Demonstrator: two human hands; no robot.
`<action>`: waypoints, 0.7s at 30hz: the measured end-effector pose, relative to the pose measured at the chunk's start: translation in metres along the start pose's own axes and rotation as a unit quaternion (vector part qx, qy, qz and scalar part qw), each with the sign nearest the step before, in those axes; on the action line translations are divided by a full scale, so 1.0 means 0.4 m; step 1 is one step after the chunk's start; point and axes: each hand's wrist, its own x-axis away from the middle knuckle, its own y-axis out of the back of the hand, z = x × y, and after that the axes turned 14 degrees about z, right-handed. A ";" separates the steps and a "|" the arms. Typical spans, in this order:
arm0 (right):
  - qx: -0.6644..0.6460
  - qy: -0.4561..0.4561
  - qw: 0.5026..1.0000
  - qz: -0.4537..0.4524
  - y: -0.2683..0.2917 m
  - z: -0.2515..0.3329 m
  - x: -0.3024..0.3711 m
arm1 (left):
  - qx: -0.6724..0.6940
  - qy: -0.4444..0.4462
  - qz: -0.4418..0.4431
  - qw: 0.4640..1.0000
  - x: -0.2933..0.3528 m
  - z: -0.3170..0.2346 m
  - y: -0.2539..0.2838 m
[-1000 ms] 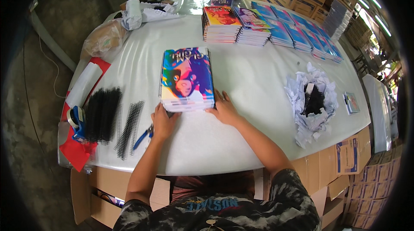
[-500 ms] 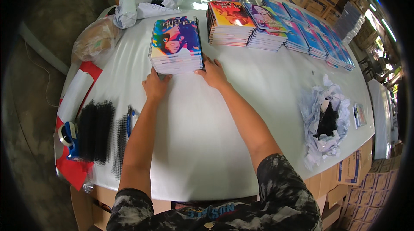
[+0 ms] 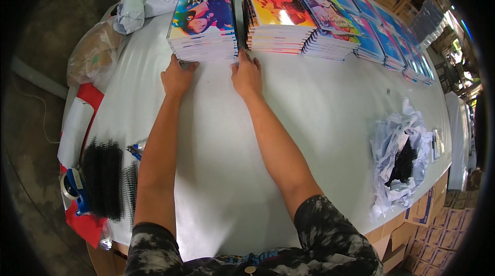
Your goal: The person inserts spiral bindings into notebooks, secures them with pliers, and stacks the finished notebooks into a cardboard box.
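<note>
A stack of spiral notebooks (image 3: 202, 23) with a blue, yellow and purple cover stands at the far left-middle of the table. At its near left corner is my left hand (image 3: 177, 79), thumb apart from the fingers, the fingertips against the lowest notebooks. My right hand (image 3: 247, 76) reaches to the near right corner, fingers stretched into the narrow gap beside a stack of orange-covered notebooks (image 3: 281, 10). Both hands look open, not wrapped round anything. The stack partly hides my left fingertips.
More notebook piles stand at the right: a colourful-covered one (image 3: 330, 15) and several blue ones (image 3: 371, 39). Crumpled paper (image 3: 384, 157) holds black coils (image 3: 403, 162). At the left lie black spiral coils (image 3: 103, 178), a blue tape dispenser (image 3: 77, 191) and plastic-wrapped brown material (image 3: 95, 52).
Both hands and the notebook stack have moved farther away, up beside the orange-covered stack. My right fingers now point into the gap. The other person's hand at the far edge is out of view.
</note>
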 end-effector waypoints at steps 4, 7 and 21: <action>-0.013 0.000 1.000 -0.009 -0.009 0.001 -0.011 | 0.003 -0.002 -0.001 1.000 -0.036 -0.008 -0.008; -0.010 0.003 1.000 -0.019 -0.016 0.005 -0.008 | -0.001 -0.001 -0.003 1.000 -0.054 -0.016 -0.012; 0.012 0.018 0.999 -0.030 -0.023 0.026 -0.005 | 0.047 -0.064 -0.011 0.997 -0.160 0.009 -0.041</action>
